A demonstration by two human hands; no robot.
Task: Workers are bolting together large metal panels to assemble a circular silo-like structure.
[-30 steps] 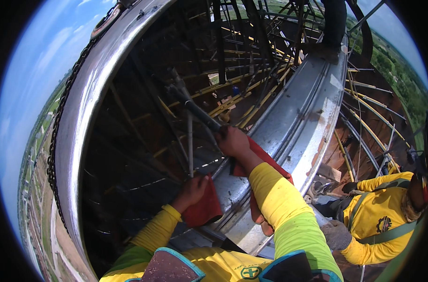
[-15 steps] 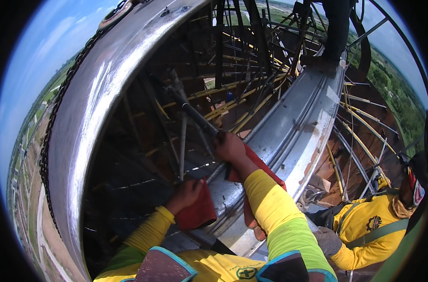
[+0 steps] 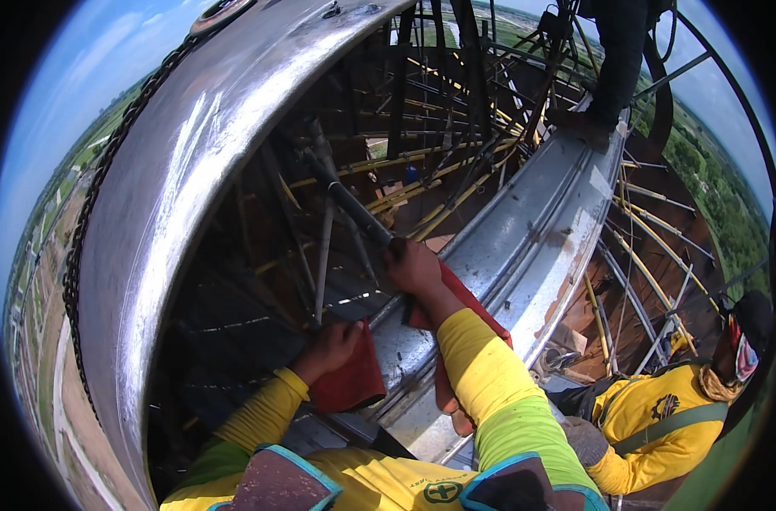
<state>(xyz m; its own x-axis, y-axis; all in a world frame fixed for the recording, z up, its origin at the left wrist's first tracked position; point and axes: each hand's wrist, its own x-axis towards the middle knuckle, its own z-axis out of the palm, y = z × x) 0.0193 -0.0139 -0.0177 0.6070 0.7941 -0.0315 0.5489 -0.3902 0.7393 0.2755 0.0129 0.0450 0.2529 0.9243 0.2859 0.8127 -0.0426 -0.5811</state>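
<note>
My left hand point(image 3: 326, 351) is closed with its fingers pinched on the edge of a red work glove point(image 3: 350, 373), which flares out over the metal plank. Ahead and to the right, my right hand point(image 3: 417, 269) curls round the near end of a dark pipe point(image 3: 354, 209); its fingertips are partly hidden. A second red piece point(image 3: 471, 302), apparently another glove, hangs under my right wrist and forearm, with worn finger-like ends lower down. Beneath both hands runs a long galvanized metal plank point(image 3: 524, 234), slanting away to the upper right.
A curved steel rim point(image 3: 171, 204) with a chain point(image 3: 77, 281) rises on the left. Below lies a deep interior crossed by yellow scaffold pipes point(image 3: 643, 264). Someone's dark boot point(image 3: 585, 126) stands on the far plank end. A co-worker in yellow point(image 3: 660, 417) is at lower right.
The view has tilted slightly, so the rim and plank shift a little. The co-worker appears somewhat lower and farther left. Both my hands keep nearly the same hold.
</note>
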